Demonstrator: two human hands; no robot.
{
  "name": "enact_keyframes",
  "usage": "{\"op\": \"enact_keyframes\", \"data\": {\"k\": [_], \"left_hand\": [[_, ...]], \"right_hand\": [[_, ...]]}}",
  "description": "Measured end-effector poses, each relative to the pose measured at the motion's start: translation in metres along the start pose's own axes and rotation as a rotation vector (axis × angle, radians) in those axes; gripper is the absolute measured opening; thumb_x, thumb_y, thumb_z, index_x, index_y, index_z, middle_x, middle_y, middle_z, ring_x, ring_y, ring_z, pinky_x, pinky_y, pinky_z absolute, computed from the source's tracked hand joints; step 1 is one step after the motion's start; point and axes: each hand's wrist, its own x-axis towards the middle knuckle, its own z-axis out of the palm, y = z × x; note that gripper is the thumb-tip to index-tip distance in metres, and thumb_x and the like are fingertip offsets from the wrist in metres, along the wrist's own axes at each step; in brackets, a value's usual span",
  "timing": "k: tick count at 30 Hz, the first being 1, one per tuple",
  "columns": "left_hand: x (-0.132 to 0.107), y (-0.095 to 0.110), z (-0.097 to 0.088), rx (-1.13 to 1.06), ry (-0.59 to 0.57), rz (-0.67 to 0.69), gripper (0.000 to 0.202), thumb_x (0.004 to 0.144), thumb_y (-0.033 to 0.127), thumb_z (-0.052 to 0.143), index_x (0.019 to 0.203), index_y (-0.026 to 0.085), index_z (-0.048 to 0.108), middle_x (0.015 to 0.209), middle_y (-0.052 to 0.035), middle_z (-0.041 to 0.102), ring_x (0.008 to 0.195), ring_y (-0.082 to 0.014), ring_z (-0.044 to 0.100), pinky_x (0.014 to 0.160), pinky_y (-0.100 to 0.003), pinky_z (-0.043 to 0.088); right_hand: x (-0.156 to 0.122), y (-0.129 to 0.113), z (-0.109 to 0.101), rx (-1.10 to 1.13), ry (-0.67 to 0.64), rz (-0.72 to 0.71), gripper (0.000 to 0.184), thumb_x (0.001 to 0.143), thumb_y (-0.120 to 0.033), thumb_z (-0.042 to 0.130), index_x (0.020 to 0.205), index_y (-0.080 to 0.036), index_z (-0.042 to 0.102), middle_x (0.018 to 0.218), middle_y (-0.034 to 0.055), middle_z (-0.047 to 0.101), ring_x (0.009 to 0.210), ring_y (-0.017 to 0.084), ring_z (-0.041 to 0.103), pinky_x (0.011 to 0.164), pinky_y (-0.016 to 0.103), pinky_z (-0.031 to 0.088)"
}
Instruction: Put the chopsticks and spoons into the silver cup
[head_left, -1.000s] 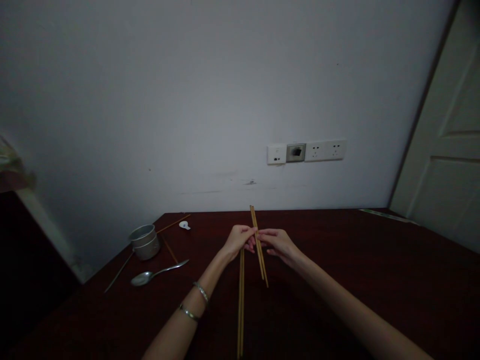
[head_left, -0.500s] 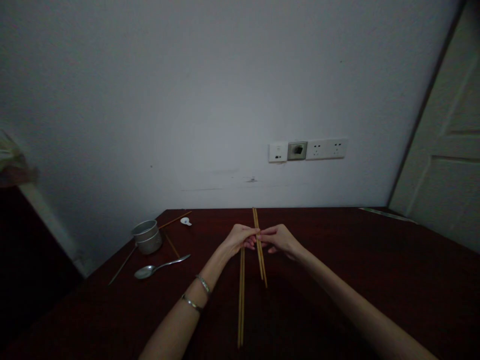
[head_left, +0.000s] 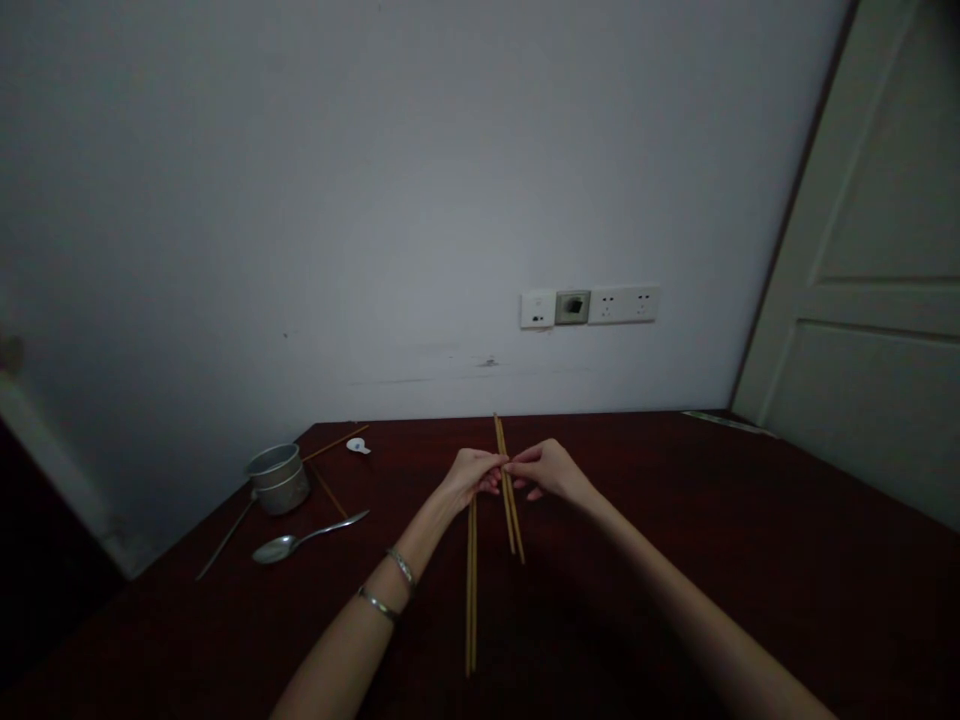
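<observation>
A pair of wooden chopsticks (head_left: 512,520) leans slightly, tops pointing to the wall, between my two hands. My left hand (head_left: 472,472), with two bangles on its forearm, pinches them from the left with thumb and fingers. From the right, my right hand (head_left: 553,470) closes thumb and forefinger on the same pair, its other fingers curled loosely. A second pair of chopsticks (head_left: 471,590) runs from beneath my left hand toward the front; whether that hand also grips them is hidden.
Left on the dark red table (head_left: 645,520) stand a metal cup (head_left: 281,480), a spoon (head_left: 277,548), a thin rod (head_left: 225,540), thin brown sticks (head_left: 328,490) and a small white tag-like piece (head_left: 358,446). Behind rises a wall with sockets (head_left: 622,304); a door (head_left: 870,370) stands right.
The view has turned slightly to the right, so everything sits further left. Both hands stay at the upper chopsticks, with little visible finger movement.
</observation>
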Motion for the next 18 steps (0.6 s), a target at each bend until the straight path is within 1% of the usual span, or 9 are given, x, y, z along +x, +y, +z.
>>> {"op": "enact_keyframes", "data": {"k": [3,5,6,8,10,11,14,18], "left_hand": [[0.000,0.000,0.003,0.014,0.022,0.018,0.020,0.065,0.027,0.063,0.057,0.010,0.056,0.043,0.0035,0.049,0.033,-0.0035,0.041,0.035,-0.018,0.039],[-0.002,0.002,0.005,0.027,0.039,0.026,0.020,0.065,0.027,0.062,0.057,0.010,0.056,0.041,0.0042,0.047,0.032,-0.0032,0.038,0.034,-0.018,0.037],[-0.003,0.003,0.006,0.036,0.043,0.030,0.020,0.064,0.028,0.062,0.056,0.011,0.056,0.041,0.0044,0.046,0.032,-0.0031,0.037,0.034,-0.018,0.036],[-0.005,0.004,0.008,0.056,0.043,0.043,0.024,0.063,0.029,0.063,0.051,0.011,0.052,0.038,0.0051,0.043,0.031,-0.0030,0.035,0.033,-0.018,0.033],[-0.007,0.006,0.009,0.074,0.042,0.044,0.029,0.061,0.031,0.065,0.046,0.013,0.048,0.036,0.0060,0.040,0.031,-0.0026,0.033,0.033,-0.018,0.030],[-0.007,0.006,0.009,0.078,0.040,0.037,0.030,0.059,0.032,0.066,0.046,0.013,0.047,0.036,0.0065,0.039,0.031,-0.0023,0.032,0.033,-0.018,0.029],[-0.008,0.004,0.007,0.071,0.036,0.004,0.032,0.054,0.033,0.069,0.047,0.013,0.046,0.038,0.0072,0.039,0.031,-0.0017,0.029,0.033,-0.018,0.025],[-0.007,0.000,0.004,0.057,0.013,-0.029,0.032,0.051,0.035,0.071,0.050,0.013,0.048,0.041,0.0067,0.041,0.032,-0.0012,0.029,0.034,-0.018,0.022]], "right_hand": [[-0.006,-0.003,0.004,-0.174,0.095,-0.073,0.017,0.062,-0.030,0.066,0.065,-0.013,0.067,0.051,0.0023,0.059,0.040,0.010,0.054,0.033,0.016,0.040],[-0.010,-0.006,0.008,-0.336,0.157,-0.139,0.017,0.065,-0.031,0.063,0.063,-0.014,0.067,0.050,0.0026,0.060,0.038,0.010,0.053,0.036,0.017,0.039],[-0.013,-0.007,0.010,-0.423,0.201,-0.170,0.016,0.066,-0.030,0.062,0.063,-0.015,0.067,0.052,0.0037,0.061,0.041,0.011,0.055,0.039,0.018,0.039],[-0.016,-0.011,0.014,-0.572,0.293,-0.200,0.015,0.067,-0.029,0.061,0.065,-0.015,0.067,0.061,0.0072,0.065,0.056,0.015,0.061,0.050,0.019,0.041],[-0.019,-0.014,0.018,-0.667,0.345,-0.174,0.016,0.066,-0.030,0.063,0.069,-0.015,0.067,0.072,0.0106,0.067,0.071,0.019,0.062,0.059,0.020,0.041],[-0.019,-0.016,0.020,-0.701,0.351,-0.149,0.017,0.066,-0.031,0.063,0.071,-0.015,0.067,0.076,0.0119,0.067,0.076,0.020,0.062,0.061,0.021,0.041],[-0.021,-0.017,0.024,-0.786,0.352,-0.089,0.021,0.068,-0.032,0.061,0.075,-0.013,0.066,0.080,0.0137,0.066,0.078,0.023,0.062,0.063,0.023,0.041],[-0.021,-0.015,0.027,-0.845,0.388,-0.063,0.021,0.068,-0.030,0.058,0.078,-0.013,0.064,0.083,0.0143,0.065,0.079,0.025,0.062,0.061,0.024,0.041]]}}
